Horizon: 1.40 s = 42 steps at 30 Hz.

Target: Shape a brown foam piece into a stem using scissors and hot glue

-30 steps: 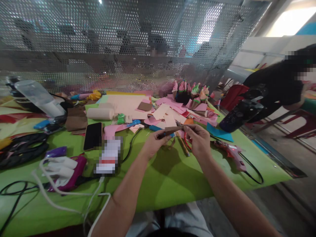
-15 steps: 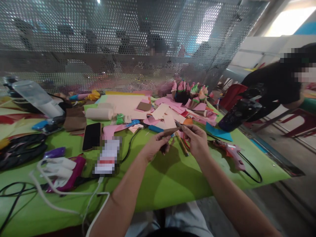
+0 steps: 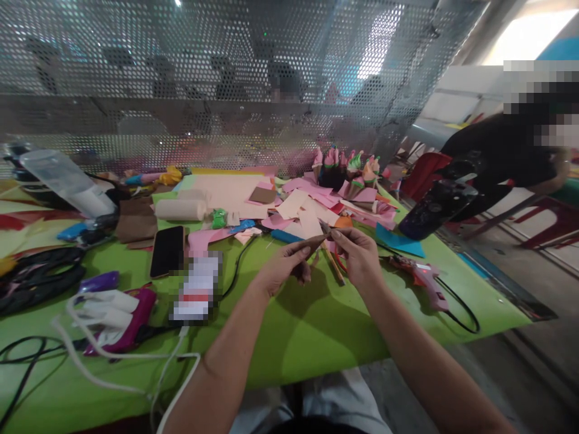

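Observation:
Between my hands, above the green table (image 3: 335, 343), is a small brown piece of craft sheet (image 3: 313, 242), narrowing toward its right end. My left hand (image 3: 281, 268) pinches its left part between thumb and fingers. At its right tip, the thumb and forefinger of my right hand (image 3: 360, 256) are closed on it. A pencil (image 3: 336, 269) lies just beneath, and a blue-handled tool (image 3: 286, 236) is partly hidden behind my left hand. To the right of my right hand rests a pink glue gun (image 3: 432, 286) with a small red light.
Pink and cream sheet scraps (image 3: 298, 205) spread behind my hands, near several small ice-cream-cone crafts (image 3: 355, 163). Two phones, one black (image 3: 167, 252), and a magenta power strip (image 3: 131, 319) with white cables lie left. A dark bottle (image 3: 436, 208) stands right; a person (image 3: 502, 147) is beyond.
The brown piece has tilted, its right end now higher, and appears more narrowly folded or rolled at the tip. Both hands have shifted slightly left and keep hold of it.

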Each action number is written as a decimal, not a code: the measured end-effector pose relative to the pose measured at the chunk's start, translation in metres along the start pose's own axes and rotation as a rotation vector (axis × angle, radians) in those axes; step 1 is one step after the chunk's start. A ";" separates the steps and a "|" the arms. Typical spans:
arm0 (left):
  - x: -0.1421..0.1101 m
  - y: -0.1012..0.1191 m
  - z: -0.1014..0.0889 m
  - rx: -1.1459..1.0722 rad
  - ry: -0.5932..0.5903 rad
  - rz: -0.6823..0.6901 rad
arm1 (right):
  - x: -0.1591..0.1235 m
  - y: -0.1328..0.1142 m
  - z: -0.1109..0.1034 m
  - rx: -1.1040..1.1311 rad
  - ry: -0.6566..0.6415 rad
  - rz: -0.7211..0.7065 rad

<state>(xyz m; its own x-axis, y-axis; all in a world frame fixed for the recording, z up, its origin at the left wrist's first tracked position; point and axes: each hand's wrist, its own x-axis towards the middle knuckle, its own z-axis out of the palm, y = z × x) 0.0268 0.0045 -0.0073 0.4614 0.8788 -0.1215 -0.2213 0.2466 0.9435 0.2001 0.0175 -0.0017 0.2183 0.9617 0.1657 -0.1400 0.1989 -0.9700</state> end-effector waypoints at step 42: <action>0.006 0.001 -0.001 0.095 0.179 0.128 | 0.000 0.003 0.001 -0.111 -0.105 -0.051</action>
<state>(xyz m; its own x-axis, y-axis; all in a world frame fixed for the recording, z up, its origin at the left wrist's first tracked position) 0.0284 0.0101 -0.0078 0.2734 0.9609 -0.0434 -0.1825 0.0961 0.9785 0.1984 0.0180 -0.0045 0.1194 0.9664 0.2277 -0.0224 0.2320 -0.9725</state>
